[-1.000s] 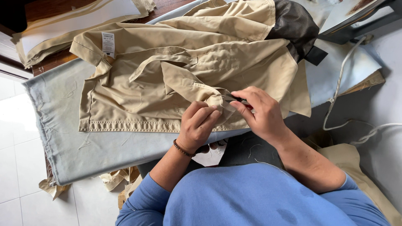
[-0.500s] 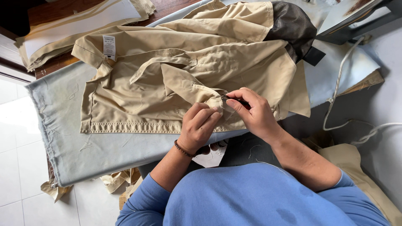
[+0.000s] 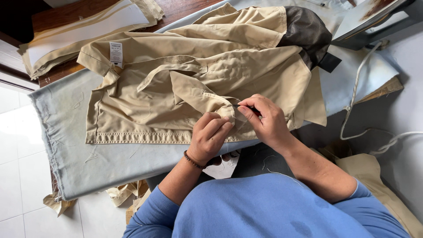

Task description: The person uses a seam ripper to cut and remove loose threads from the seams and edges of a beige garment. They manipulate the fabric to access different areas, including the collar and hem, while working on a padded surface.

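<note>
The khaki garment point(image 3: 198, 88) lies spread, inside out, on a pale blue-grey cloth point(image 3: 66, 145) that covers the work surface; a white label point(image 3: 116, 54) shows at its collar and a dark mesh panel point(image 3: 306, 31) at its far corner. A loose flap of the fabric is drawn up toward the person, and its bunched tip sits between both hands.

The left hand point(image 3: 209, 136) is curled, its fingertips pressed together on that bunch of cloth. The right hand point(image 3: 266, 121) pinches a thin dark tool point(image 3: 246, 107) — too small to tell what kind — with its point at the same fold. Compared with a second ago, the hands have barely shifted: the right one has crept slightly nearer the left, and the garment lies as it did. That suggests fine, stationary work on one spot of a seam, not a repositioning.

Further out, folded khaki pieces point(image 3: 83, 31) rest on a wooden top, a white cord point(image 3: 352, 101) trails down at the right, and fabric scraps point(image 3: 128, 194) lie on the tiled floor.
</note>
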